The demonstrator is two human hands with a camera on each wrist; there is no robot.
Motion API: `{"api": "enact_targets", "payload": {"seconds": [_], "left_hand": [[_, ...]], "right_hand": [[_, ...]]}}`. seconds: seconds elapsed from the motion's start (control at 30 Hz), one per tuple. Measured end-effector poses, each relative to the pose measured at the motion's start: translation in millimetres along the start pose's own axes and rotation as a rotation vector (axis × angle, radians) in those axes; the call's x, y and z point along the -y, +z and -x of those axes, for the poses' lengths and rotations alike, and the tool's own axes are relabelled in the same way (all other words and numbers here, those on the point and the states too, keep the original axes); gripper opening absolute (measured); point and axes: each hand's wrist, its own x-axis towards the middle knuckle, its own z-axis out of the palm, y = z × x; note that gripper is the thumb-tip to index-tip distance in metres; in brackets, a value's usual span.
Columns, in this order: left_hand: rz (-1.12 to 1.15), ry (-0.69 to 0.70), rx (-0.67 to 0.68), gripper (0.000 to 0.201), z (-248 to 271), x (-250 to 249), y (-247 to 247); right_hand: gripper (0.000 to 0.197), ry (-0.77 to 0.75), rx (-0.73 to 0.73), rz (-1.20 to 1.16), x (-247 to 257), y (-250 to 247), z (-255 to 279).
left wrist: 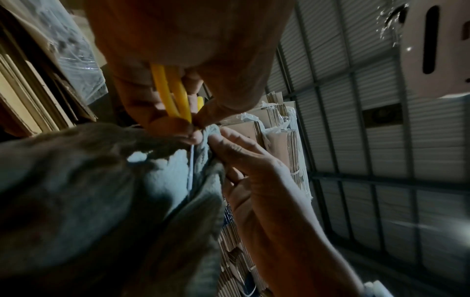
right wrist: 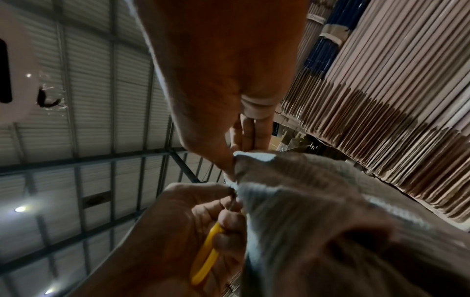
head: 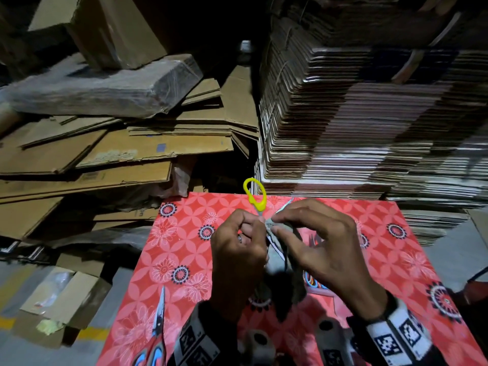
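Over a red flower-patterned table (head: 184, 247), my left hand (head: 257, 223) grips a small tool with a yellow loop handle (head: 254, 194), its metal tip at the edge of a grey knitted cloth (head: 270, 226). My right hand (head: 277, 225) pinches that same cloth edge between thumb and forefinger, and the rest of the cloth hangs down between my wrists. In the left wrist view the yellow handle (left wrist: 175, 94) lies in my curled fingers above the cloth (left wrist: 101, 191), with a thin white thread (left wrist: 190, 170) running down it. The right wrist view shows the cloth (right wrist: 318, 211) and the handle (right wrist: 206, 257).
Scissors (head: 158, 326) with blue and red handles lie on the table near its front left. Flattened cardboard (head: 92, 154) is piled to the left and a tall bundled stack of it (head: 356, 114) stands behind the table. A coloured item (head: 314, 282) lies under my right hand.
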Motion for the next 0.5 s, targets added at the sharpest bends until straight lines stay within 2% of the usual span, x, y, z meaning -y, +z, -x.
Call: {"api": "enact_targets", "payload": {"seconds": [0.13, 0.33, 0.5], "left_hand": [[0.007, -0.040, 0.030, 0.021, -1.1, 2.2, -2.0], [-0.129, 0.097, 0.016, 0.031, 4.6, 5.6, -2.2], [-0.188, 0.099, -0.003, 0.030, 6.8, 7.7, 0.7]], "right_hand": [[0.016, 0.047, -0.074, 0.027, 2.1, 12.2, 11.0], [0.008, 0.205, -0.109, -0.045, -4.5, 23.5, 16.2], [0.015, 0.264, -0.132, -0.067, -14.4, 13.5, 11.0]]}}
